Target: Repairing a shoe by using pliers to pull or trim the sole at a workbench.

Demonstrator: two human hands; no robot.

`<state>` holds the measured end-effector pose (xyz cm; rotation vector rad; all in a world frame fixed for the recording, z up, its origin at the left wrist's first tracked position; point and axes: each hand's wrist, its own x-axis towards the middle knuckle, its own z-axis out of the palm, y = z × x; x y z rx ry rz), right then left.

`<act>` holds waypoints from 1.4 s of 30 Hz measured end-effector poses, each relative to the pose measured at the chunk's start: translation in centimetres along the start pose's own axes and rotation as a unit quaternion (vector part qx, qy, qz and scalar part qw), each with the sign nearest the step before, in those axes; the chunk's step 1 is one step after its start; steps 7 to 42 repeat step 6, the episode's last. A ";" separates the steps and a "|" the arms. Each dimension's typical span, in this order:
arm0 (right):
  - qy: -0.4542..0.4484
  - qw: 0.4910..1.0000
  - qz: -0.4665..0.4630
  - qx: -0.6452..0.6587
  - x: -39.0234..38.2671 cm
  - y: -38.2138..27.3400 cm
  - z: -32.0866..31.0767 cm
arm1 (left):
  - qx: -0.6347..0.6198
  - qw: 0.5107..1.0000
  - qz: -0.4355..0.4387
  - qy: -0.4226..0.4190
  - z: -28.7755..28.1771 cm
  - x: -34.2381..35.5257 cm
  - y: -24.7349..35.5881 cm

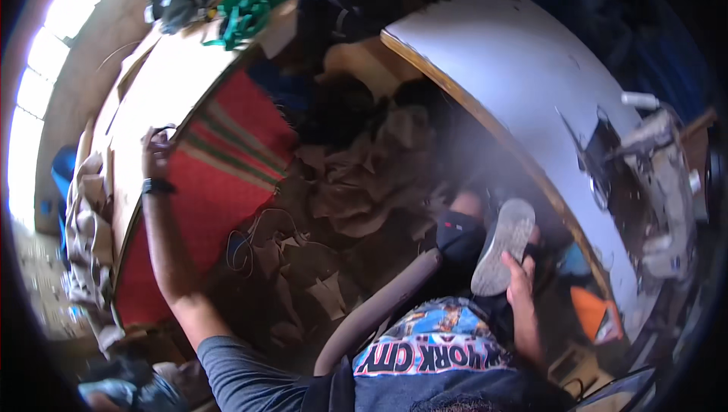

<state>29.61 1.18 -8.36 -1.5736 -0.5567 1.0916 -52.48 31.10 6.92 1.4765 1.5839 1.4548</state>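
A pale grey shoe sole [503, 249] stands tilted above my lap. My right hand [519, 277] grips it by its lower right edge, thumb laid across the face turned to me. Whether an upper is attached behind cannot be seen. My left arm reaches far out to the left. At the edge of the white tabletop [163, 82], my left hand [156, 148] is closed, fingers curled by a small dark, looped thing [162, 131] too small to name. Below that edge hangs a red panel [227, 177] with green and tan stripes.
Green cloth [254, 9] and a dark bundle [182, 4] lie on the left table's far end. A white table [516, 71] with a worn wooden edge curves along the right, a machine-like object [656, 177] beside it. Crumpled brown material [364, 177] and scraps [330, 294] cover the floor.
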 end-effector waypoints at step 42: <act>0.037 0.996 0.041 -0.067 -0.4 0.0 -1.0 | 0.000 0.992 0.006 -0.129 4.2 9.9 -7.0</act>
